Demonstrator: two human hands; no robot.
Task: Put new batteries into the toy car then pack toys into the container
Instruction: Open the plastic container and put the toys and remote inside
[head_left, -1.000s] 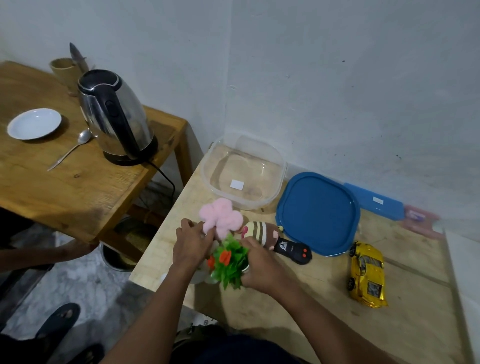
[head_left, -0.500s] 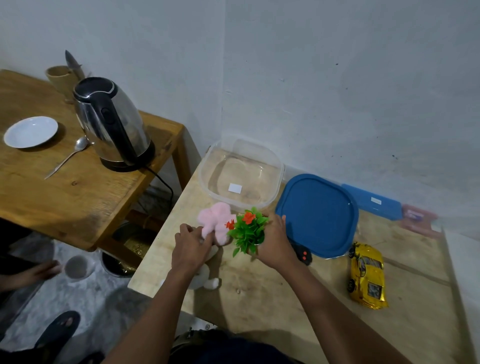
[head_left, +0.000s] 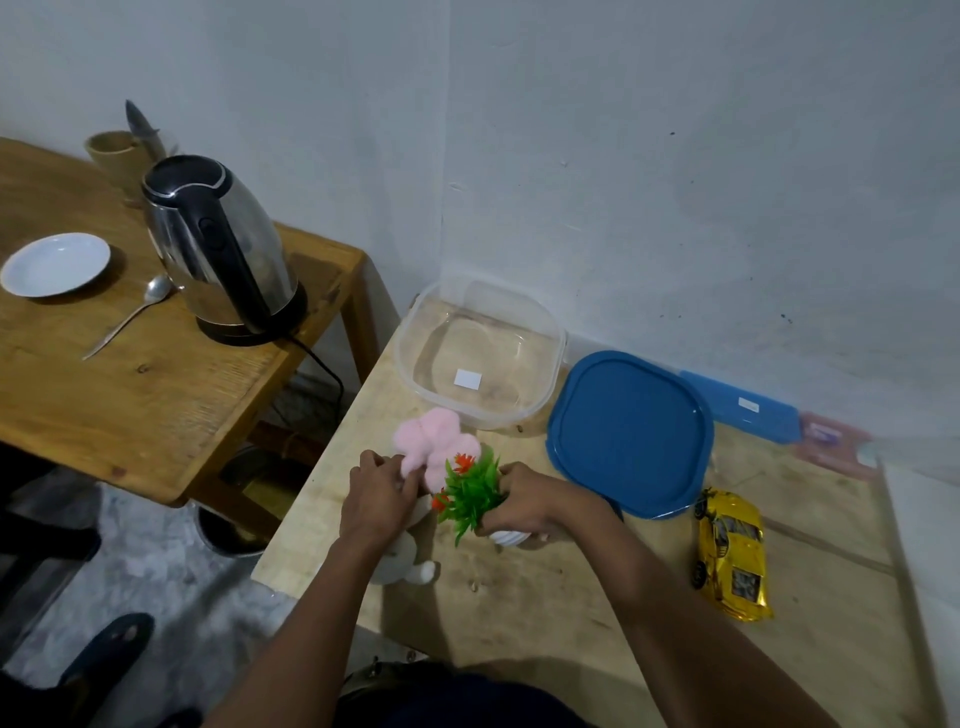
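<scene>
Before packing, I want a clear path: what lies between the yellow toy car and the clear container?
In the head view, the blue lid lies flat between the yellow toy car and the clear container.

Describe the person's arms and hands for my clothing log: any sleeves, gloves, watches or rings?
Both forearms are bare up to the frame's lower edge, with no sleeves visible. The left hand and right hand wear no gloves; no watch, bracelet or ring shows.

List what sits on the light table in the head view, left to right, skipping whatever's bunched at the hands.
Clear container → blue lid → yellow toy car → blue case → pink case.
</scene>
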